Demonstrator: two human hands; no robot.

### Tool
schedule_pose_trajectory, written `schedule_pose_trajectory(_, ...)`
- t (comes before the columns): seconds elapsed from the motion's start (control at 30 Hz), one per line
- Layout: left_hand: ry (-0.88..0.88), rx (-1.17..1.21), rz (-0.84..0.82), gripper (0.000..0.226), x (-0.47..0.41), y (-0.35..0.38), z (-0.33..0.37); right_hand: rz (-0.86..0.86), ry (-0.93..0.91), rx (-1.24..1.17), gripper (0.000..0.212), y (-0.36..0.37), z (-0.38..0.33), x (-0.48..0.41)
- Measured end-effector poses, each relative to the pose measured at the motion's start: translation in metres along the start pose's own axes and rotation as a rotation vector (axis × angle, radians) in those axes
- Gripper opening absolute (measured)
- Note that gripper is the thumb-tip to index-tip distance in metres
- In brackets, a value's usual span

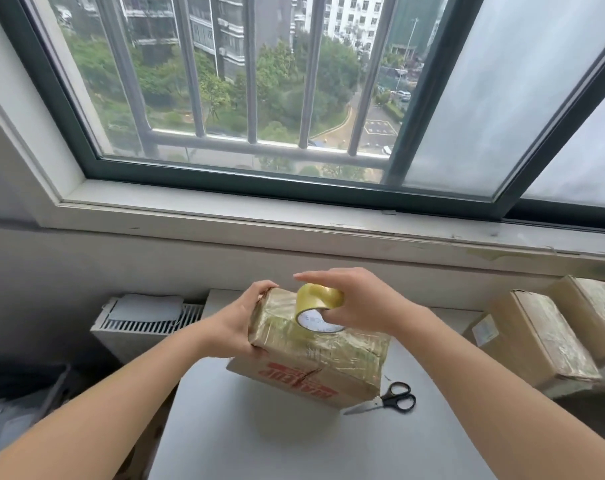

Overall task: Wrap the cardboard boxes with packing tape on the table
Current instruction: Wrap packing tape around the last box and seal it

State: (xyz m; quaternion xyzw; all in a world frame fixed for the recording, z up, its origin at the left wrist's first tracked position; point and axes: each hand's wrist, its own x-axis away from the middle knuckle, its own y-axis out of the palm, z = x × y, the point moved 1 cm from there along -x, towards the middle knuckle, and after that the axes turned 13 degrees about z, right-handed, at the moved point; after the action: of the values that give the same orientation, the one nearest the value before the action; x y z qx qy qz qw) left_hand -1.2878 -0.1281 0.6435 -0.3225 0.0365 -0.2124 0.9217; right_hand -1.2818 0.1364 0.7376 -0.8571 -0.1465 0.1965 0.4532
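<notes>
the left hand [237, 327] grips the brown cardboard box [315, 355] tilted on the grey table [259, 445]; the right hand [360, 303] holds the yellowish packing-tape roll [320, 308] on it. its upper half looks wrapped, the printed end still bare.

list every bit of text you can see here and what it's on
Nothing reads clearly.
Red lettering on the cardboard box: upside down, torn through, illegible.
Print inside the tape roll: too blurred.
White label on the side box: too small.
</notes>
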Motion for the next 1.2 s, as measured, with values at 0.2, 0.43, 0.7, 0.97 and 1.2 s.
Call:
schedule_pose_trajectory(0.2,-0.058,-0.098,-0.004,0.113,0.008,-0.014,-0.043,-0.148,-0.007,0.170,0.060,-0.024,0.024,-0.008)
schedule_pose_trajectory(0.43,-0.126,-0.135,-0.044,0.117,0.008,-0.016,-0.067,-0.213,0.037,0.256,0.051,-0.025,0.062,0.014)
schedule_pose_trajectory(0.7,-0.045,-0.382,-0.139,0.135,-0.010,-0.020,-0.053,-0.072,0.086,0.209,0.052,-0.018,0.065,0.013)
schedule_pose_trajectory(0.97,-0.278,0.150,0.081,0.022,-0.014,0.002,-0.041,-0.083,0.073,0.235,0.051,-0.021,0.066,0.012)
schedule_pose_trajectory(1.2,-0.290,0.201,0.198,0.015,-0.011,0.005,-0.042,-0.161,0.127,0.289,0.051,-0.004,0.080,0.028)
